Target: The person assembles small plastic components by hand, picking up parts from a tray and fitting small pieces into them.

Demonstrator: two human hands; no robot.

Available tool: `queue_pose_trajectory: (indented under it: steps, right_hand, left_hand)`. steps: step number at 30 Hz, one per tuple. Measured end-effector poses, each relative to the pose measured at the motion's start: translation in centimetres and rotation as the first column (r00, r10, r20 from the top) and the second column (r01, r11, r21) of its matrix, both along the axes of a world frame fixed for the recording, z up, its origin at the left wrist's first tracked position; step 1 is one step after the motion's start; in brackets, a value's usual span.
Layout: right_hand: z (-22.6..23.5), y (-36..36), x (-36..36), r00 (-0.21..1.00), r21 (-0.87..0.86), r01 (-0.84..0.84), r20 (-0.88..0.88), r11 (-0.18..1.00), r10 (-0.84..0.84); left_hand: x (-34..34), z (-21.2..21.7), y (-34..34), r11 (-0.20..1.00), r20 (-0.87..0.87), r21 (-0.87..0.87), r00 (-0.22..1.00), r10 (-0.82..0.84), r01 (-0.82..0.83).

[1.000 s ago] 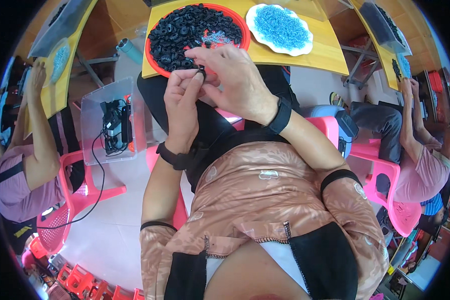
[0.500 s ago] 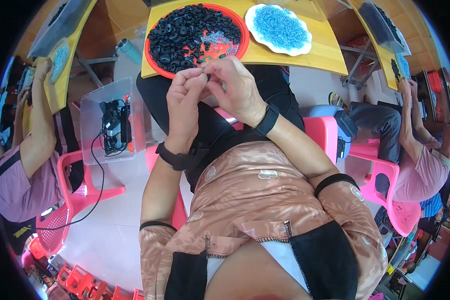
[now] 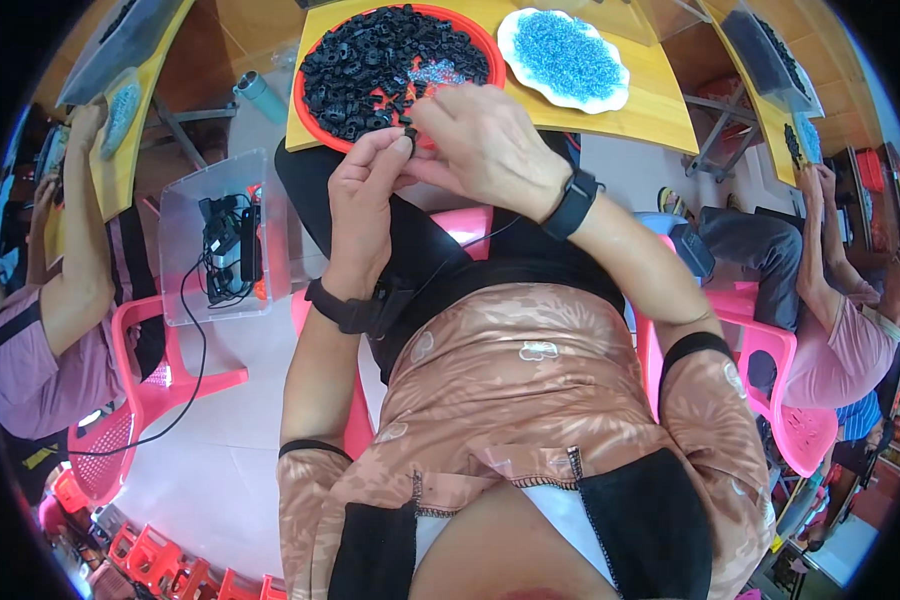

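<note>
In front of me a round red tray (image 3: 499, 72) holds a heap of small black plastic parts (image 3: 370, 65) and a patch of clear bluish pieces (image 3: 435, 72). Between the thumb and forefinger of my left hand (image 3: 365, 200) is a small black plastic part (image 3: 410, 132), just off the tray's near rim. My right hand (image 3: 495, 140) is curled close beside it, back of the hand up, fingertips by that part. Whatever those fingertips pinch is hidden. A white scalloped plate (image 3: 618, 97) of small clear-blue pieces (image 3: 563, 55) lies right of the tray.
The yellow table (image 3: 660, 120) ends just above my lap. A clear plastic bin (image 3: 185, 260) with black adapters and cables stands at left, near a teal bottle (image 3: 260, 98). Co-workers sit on pink chairs at both sides (image 3: 50, 350) (image 3: 840, 350). A black cable crosses the floor.
My right hand has turned over more and shifted right, its back now facing up, its wrist lower and farther out. My left hand stays nearly in place, still pinching, the black part now showing.
</note>
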State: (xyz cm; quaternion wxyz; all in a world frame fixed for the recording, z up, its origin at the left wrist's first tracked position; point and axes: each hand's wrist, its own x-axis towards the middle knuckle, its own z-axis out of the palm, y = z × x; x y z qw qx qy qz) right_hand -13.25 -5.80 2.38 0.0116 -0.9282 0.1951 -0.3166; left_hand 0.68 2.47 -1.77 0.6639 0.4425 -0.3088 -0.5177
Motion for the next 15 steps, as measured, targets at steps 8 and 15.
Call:
queue_pose_trajectory:
  steps: [8, 15]
  right_hand:
    - [1.5, -0.7, 0.0, 0.959, 0.115, -0.056, -0.269, 0.992, 0.085]
    - [1.1, 0.1, 0.3, 0.971, 0.123, 0.046, -0.239, 0.991, -0.015]
  left_hand:
    - [0.0, -0.3, 0.1, 0.994, 0.055, -0.03, 0.993, -0.106, 0.108]
    - [0.0, -0.2, -0.1, 0.996, 0.07, -0.053, 0.995, -0.074, 0.078]
